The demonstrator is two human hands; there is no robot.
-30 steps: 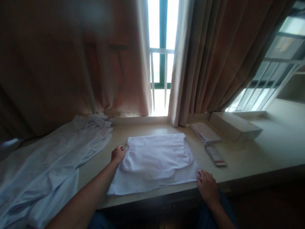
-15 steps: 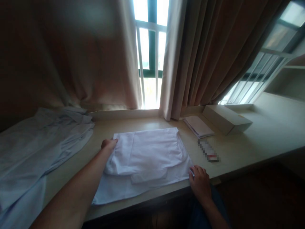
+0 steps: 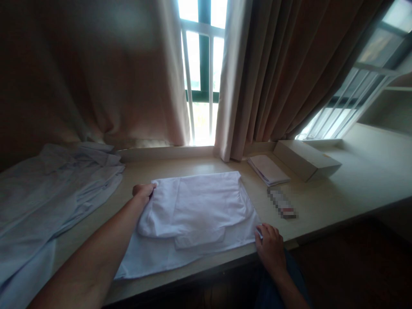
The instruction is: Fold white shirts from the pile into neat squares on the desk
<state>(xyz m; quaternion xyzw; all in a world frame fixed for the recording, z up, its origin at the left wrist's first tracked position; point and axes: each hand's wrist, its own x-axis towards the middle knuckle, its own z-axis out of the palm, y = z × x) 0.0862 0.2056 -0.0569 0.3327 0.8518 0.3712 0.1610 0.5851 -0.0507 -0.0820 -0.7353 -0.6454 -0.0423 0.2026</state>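
Note:
A partly folded white garment lies on the pale desk, its upper layers doubled over a wider bottom layer. My left hand is closed on its far left corner, with the thumb on top of the cloth. At the near right corner, close to the desk's front edge, my right hand pinches the hem between curled fingers. Which kind of garment it is does not show clearly.
A heap of white clothes covers the desk's left end. To the right lie a folded pale cloth or paper stack, a pixelated flat object and a white box. Brown curtains hang behind the desk.
My left hand has shifted slightly left, drawing the garment's left side and near left corner outward. My right hand stays at its corner.

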